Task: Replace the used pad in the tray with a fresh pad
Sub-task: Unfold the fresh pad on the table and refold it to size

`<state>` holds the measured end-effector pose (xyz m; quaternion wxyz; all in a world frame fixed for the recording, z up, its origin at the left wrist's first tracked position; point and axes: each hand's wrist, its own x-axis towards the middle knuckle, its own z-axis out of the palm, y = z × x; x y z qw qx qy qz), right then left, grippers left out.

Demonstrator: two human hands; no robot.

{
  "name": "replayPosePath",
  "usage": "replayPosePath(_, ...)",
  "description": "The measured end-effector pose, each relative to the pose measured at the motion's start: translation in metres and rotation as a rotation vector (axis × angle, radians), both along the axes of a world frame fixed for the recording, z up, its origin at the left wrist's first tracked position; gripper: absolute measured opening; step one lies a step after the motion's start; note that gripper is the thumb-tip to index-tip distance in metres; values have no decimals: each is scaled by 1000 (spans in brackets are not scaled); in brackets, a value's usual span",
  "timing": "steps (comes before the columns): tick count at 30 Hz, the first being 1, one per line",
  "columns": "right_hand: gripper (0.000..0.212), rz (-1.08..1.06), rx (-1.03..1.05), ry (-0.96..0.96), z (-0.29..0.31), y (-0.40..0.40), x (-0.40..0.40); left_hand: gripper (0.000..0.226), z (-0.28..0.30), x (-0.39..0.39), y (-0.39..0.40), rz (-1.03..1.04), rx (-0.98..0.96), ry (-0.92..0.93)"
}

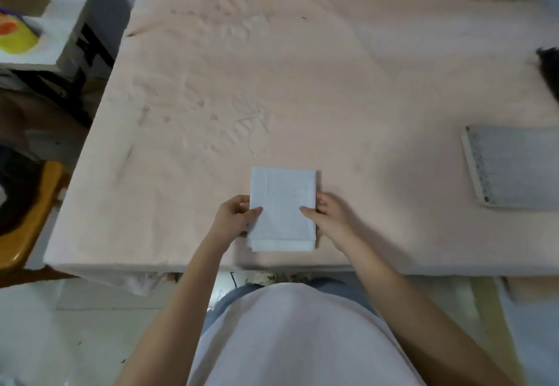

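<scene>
A person stands at the near edge of a table, and both hands meet on a folded white pad [282,208] lying flat just in front of the body. The left hand [234,214] pinches the pad's left edge, thumb on top and fingers curled beneath or beside it. The right hand [328,216] mirrors that hold on the right edge, thumb resting on the top face. Gripping both sides at once probably serves to lift or open the pad evenly, since it is folded into a compact rectangle and would have to be spread out to line anything. Whether the pad is resting fully on the surface or slightly raised at the sides cannot be told. Under the hands, a pale pink cloth [272,83] covers the whole table, wrinkled in places beyond the fingertips. Well off to the right of the right hand, near the table's right side, lies a grey tray [514,167] with a dotted rim, partly cut off by the edge of the view; what it holds is too blurred to make out. The pad sits apart from the tray, so the fresh lining seems not yet placed. Far beyond the left hand, off the table, a yellow object [16,37] sits on a white surface.
</scene>
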<state>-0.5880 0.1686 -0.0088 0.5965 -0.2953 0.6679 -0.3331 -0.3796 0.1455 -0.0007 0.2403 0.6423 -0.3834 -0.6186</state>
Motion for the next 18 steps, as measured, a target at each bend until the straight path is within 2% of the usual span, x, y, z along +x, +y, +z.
replayPosePath(4, 20, 7, -25, 104, -6, 3, 7, 16, -4, 3, -6, -77, 1, -61)
replayPosePath(8, 29, -20, -66, 206, -15, 7, 7, 9, -14, 5, -9, -105, 11, -109)
replayPosePath(12, 26, 4, -92, 277, -18, 5, 3, 21, -24, 4, -8, -104, 19, -150)
replayPosePath(18, 25, 26, -87, 333, -19, 11, -6, 25, -30, -6, -6, -159, -81, -228)
